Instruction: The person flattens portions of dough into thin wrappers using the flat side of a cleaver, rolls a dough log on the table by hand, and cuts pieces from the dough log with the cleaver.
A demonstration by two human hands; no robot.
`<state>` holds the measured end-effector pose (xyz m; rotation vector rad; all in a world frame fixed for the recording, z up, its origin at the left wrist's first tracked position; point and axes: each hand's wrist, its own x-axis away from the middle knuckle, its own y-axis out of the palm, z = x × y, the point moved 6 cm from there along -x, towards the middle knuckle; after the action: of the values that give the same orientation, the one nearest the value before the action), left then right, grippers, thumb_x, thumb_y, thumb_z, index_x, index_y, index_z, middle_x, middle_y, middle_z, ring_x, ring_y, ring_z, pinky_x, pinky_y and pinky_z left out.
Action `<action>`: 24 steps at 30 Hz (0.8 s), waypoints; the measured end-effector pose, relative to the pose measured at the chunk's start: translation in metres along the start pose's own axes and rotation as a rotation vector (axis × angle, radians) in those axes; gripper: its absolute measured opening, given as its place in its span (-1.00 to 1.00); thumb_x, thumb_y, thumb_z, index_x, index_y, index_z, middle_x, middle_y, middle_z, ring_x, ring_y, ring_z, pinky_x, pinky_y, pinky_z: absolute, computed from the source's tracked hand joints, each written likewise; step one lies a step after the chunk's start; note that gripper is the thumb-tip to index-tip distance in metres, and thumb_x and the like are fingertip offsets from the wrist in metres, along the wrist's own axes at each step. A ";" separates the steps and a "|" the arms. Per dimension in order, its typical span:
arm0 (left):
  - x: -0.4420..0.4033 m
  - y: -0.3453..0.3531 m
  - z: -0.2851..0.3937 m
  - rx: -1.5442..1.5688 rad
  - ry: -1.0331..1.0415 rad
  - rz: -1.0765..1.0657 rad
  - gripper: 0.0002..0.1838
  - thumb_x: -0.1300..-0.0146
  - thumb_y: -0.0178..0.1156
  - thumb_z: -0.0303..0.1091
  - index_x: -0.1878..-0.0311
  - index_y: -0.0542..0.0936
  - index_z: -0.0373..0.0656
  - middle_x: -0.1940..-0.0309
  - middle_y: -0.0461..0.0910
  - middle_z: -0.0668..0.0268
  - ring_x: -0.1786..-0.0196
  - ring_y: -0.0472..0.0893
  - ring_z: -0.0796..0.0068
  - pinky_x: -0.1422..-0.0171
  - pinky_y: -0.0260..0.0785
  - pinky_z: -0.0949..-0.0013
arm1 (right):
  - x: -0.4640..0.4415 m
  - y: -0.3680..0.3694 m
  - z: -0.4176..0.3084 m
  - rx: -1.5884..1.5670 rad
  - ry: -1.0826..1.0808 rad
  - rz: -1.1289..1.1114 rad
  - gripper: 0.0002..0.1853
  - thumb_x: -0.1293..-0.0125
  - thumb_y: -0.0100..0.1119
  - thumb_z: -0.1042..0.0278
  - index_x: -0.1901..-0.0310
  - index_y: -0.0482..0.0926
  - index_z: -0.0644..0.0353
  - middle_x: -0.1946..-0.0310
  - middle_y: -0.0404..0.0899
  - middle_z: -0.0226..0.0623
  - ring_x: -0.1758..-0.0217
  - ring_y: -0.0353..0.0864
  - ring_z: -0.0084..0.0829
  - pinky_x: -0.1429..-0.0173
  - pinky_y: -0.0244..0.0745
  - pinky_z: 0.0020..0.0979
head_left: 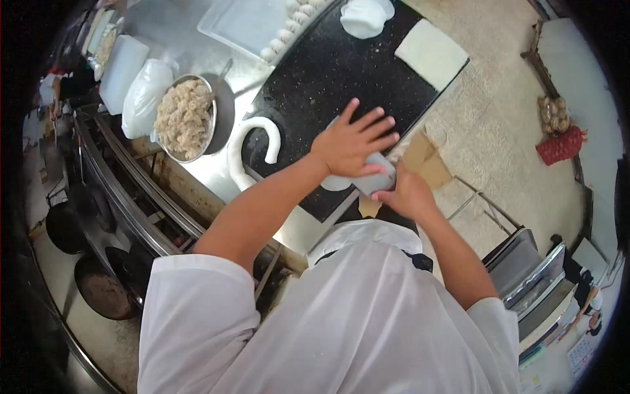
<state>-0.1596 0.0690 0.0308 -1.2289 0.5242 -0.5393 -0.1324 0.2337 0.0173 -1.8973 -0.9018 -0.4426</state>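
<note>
My left hand lies flat with fingers spread, its palm on a wide grey cleaver blade over the black worktop. My right hand is closed around the cleaver's right end; the grip itself is hidden by my fingers. A thin white round of dough shows partly from under the blade, near the worktop's front edge. Left of my left hand, a curved white rope of dough lies partly on the black top and partly on the steel counter.
A steel bowl of pale minced filling stands at left beside a white plastic bag. Behind are a clear tray with white pieces, a white round pile and a white square cloth. Dark pans are lower left.
</note>
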 end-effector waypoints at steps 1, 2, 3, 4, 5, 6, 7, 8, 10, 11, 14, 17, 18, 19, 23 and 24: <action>-0.004 -0.002 -0.013 -0.021 -0.037 0.026 -0.24 -0.29 0.12 0.42 -0.46 0.49 0.25 -0.53 0.37 0.29 -0.64 0.20 0.12 -0.68 -0.26 -0.34 | -0.014 -0.015 -0.008 0.000 -0.016 0.019 -0.27 -0.04 0.57 -0.05 -0.10 0.55 0.34 0.01 0.65 0.29 -0.05 0.71 0.21 -0.20 0.56 0.07; -0.006 -0.003 -0.023 -0.033 -0.076 0.047 -0.23 -0.30 0.11 0.41 -0.48 0.47 0.24 -0.53 0.36 0.28 -0.63 0.21 0.12 -0.68 -0.27 -0.33 | -0.024 -0.023 -0.016 -0.027 -0.014 -0.027 -0.28 -0.06 0.57 -0.04 -0.11 0.55 0.34 0.02 0.66 0.29 -0.04 0.71 0.19 -0.19 0.56 0.06; -0.009 -0.007 -0.030 -0.040 -0.060 0.056 -0.23 -0.32 0.11 0.39 -0.50 0.45 0.22 -0.57 0.32 0.26 -0.65 0.18 0.09 -0.68 -0.26 -0.33 | -0.024 -0.024 -0.019 -0.049 -0.007 -0.080 -0.28 -0.07 0.56 -0.03 -0.12 0.55 0.35 0.02 0.66 0.30 -0.03 0.72 0.17 -0.18 0.56 0.06; -0.005 -0.007 -0.026 -0.042 -0.068 0.060 -0.23 -0.32 0.11 0.39 -0.50 0.45 0.22 -0.57 0.32 0.26 -0.65 0.18 0.09 -0.68 -0.26 -0.33 | -0.016 -0.020 -0.020 -0.043 -0.013 -0.082 -0.28 -0.07 0.56 -0.03 -0.12 0.55 0.35 0.02 0.66 0.30 -0.03 0.72 0.17 -0.18 0.56 0.06; 0.000 -0.004 -0.022 -0.018 -0.040 0.039 -0.23 -0.32 0.11 0.39 -0.50 0.45 0.22 -0.58 0.29 0.25 -0.66 0.16 0.08 -0.69 -0.27 -0.32 | -0.007 -0.013 -0.021 -0.082 -0.059 -0.048 -0.27 -0.08 0.55 -0.01 -0.15 0.54 0.38 0.03 0.67 0.29 -0.05 0.72 0.16 -0.20 0.56 0.05; 0.007 -0.001 -0.017 0.010 -0.017 0.014 -0.23 -0.32 0.10 0.39 -0.51 0.44 0.22 -0.59 0.27 0.24 -0.67 0.13 0.07 -0.69 -0.29 -0.31 | 0.002 0.000 -0.020 -0.124 -0.105 -0.023 -0.25 -0.09 0.54 0.00 -0.17 0.52 0.41 0.04 0.67 0.29 -0.06 0.72 0.15 -0.22 0.55 0.03; 0.021 0.007 0.000 0.037 -0.033 -0.074 -0.22 -0.33 0.07 0.41 -0.51 0.43 0.23 -0.61 0.25 0.22 -0.69 0.08 0.08 -0.70 -0.32 -0.31 | 0.012 0.026 -0.006 -0.145 -0.308 0.066 -0.22 -0.09 0.56 0.05 -0.20 0.50 0.45 -0.12 0.58 0.38 -0.09 0.70 0.18 -0.24 0.54 0.00; 0.036 0.007 0.020 0.072 -0.023 -0.088 -0.23 -0.34 0.03 0.43 -0.50 0.44 0.25 -0.60 0.27 0.25 -0.69 0.08 0.09 -0.70 -0.34 -0.32 | 0.028 0.041 -0.001 -0.147 -0.310 0.052 -0.22 -0.09 0.56 0.05 -0.20 0.50 0.45 -0.12 0.58 0.38 -0.09 0.70 0.18 -0.24 0.54 0.00; 0.028 0.016 0.041 0.200 0.020 -0.056 -0.24 -0.33 0.04 0.44 -0.49 0.45 0.28 -0.58 0.29 0.28 -0.69 0.08 0.08 -0.69 -0.33 -0.35 | 0.039 0.049 0.015 -0.386 -0.155 0.047 -0.23 -0.07 0.59 0.09 -0.19 0.49 0.48 -0.29 0.41 0.49 -0.12 0.67 0.24 -0.26 0.53 0.01; 0.019 0.021 0.037 0.120 0.040 -0.060 -0.25 -0.32 0.08 0.43 -0.47 0.47 0.28 -0.57 0.31 0.30 -0.68 0.11 0.07 -0.69 -0.30 -0.35 | 0.034 0.040 0.017 -0.193 -0.213 0.172 -0.19 -0.06 0.61 0.11 -0.22 0.46 0.47 -0.39 0.23 0.55 -0.11 0.67 0.24 -0.24 0.55 -0.03; -0.011 0.002 0.006 0.008 -0.029 -0.066 -0.24 -0.31 0.10 0.43 -0.48 0.46 0.26 -0.57 0.31 0.29 -0.66 0.14 0.07 -0.69 -0.25 -0.34 | 0.004 0.005 0.014 -0.133 0.003 -0.041 -0.16 -0.07 0.60 0.03 -0.24 0.44 0.44 -0.30 0.40 0.47 -0.17 0.65 0.21 -0.27 0.53 -0.02; -0.021 -0.003 -0.027 -0.049 -0.052 0.013 -0.21 -0.31 0.11 0.41 -0.51 0.44 0.23 -0.57 0.30 0.28 -0.65 0.16 0.03 -0.67 -0.20 -0.34 | -0.026 -0.026 -0.004 -0.133 -0.063 -0.144 -0.20 -0.12 0.55 -0.02 -0.23 0.45 0.39 -0.15 0.57 0.34 -0.15 0.67 0.18 -0.26 0.54 0.01; -0.020 -0.002 -0.033 -0.065 -0.052 0.014 -0.20 -0.30 0.11 0.41 -0.52 0.43 0.23 -0.58 0.30 0.28 -0.65 0.16 0.01 -0.67 -0.20 -0.35 | -0.022 -0.021 -0.006 -0.131 -0.071 -0.144 -0.20 -0.12 0.55 -0.02 -0.23 0.45 0.39 -0.15 0.57 0.34 -0.15 0.67 0.18 -0.26 0.54 0.01; -0.018 -0.004 -0.036 -0.036 -0.069 0.031 -0.19 -0.29 0.10 0.42 -0.52 0.43 0.24 -0.60 0.26 0.24 -0.66 0.13 -0.01 -0.68 -0.22 -0.35 | -0.021 -0.014 -0.007 -0.125 -0.092 -0.068 -0.26 -0.12 0.55 0.04 -0.19 0.48 0.38 -0.02 0.64 0.27 -0.07 0.70 0.16 -0.15 0.57 -0.02; 0.034 0.011 0.019 0.062 -0.107 -0.077 -0.25 -0.31 0.09 0.41 -0.46 0.49 0.25 -0.57 0.30 0.16 -0.67 0.12 0.03 -0.68 -0.24 -0.35 | 0.030 0.030 0.007 -0.228 -0.232 -0.031 -0.32 -0.13 0.55 0.08 -0.14 0.51 0.37 0.13 0.71 0.20 0.04 0.74 0.16 -0.04 0.61 -0.04; 0.032 0.012 0.035 0.120 -0.091 -0.071 -0.26 -0.29 0.10 0.42 -0.43 0.51 0.25 -0.55 0.33 0.20 -0.66 0.15 0.01 -0.67 -0.24 -0.38 | 0.030 0.038 0.015 -0.362 -0.205 -0.107 -0.32 -0.13 0.56 0.07 -0.13 0.51 0.36 0.15 0.71 0.20 0.06 0.74 0.14 -0.03 0.61 -0.04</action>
<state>-0.1121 0.0768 0.0251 -1.1551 0.3674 -0.5647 -0.0851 0.2484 0.0064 -2.2619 -1.1209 -0.5080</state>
